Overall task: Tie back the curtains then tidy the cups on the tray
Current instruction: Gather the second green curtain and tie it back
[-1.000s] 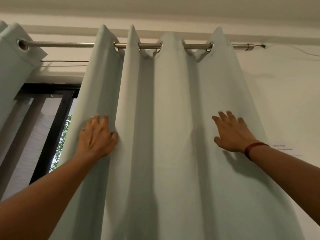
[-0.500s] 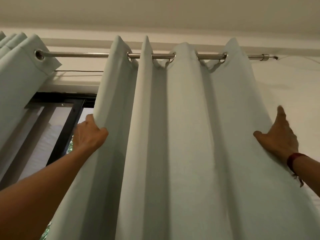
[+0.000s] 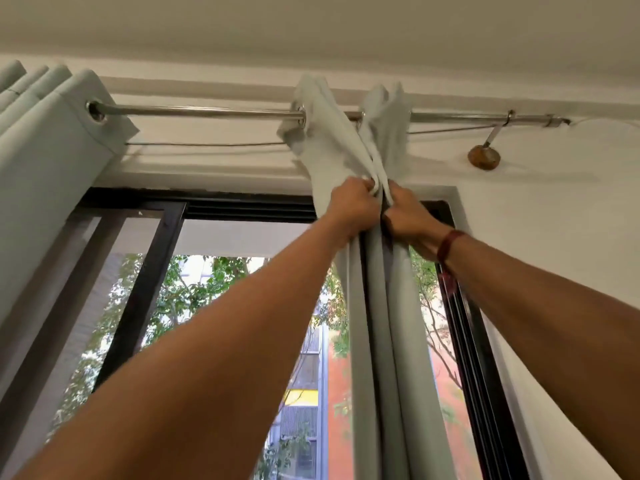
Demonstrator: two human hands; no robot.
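Note:
The pale green right curtain [image 3: 398, 327] hangs from a metal rod [image 3: 207, 111] and is bunched into a narrow bundle right of the window's middle. My left hand [image 3: 353, 202] and my right hand [image 3: 407, 213], both raised high, squeeze the folds together just under the rod, knuckles nearly touching. A red band circles my right wrist. The left curtain [image 3: 45, 161] is gathered at the far left of the rod. No cups or tray are in view.
A black-framed window [image 3: 166, 237] shows trees and buildings outside. A brown wall bracket [image 3: 483, 156] holds the rod's right end. A thin wire [image 3: 207, 144] runs below the rod. White wall lies to the right, ceiling above.
The right curtain, spread wide before, is now gathered into a tight bundle. Both hands moved inward and upward from its outer edges and closed on the fabric, uncovering the window.

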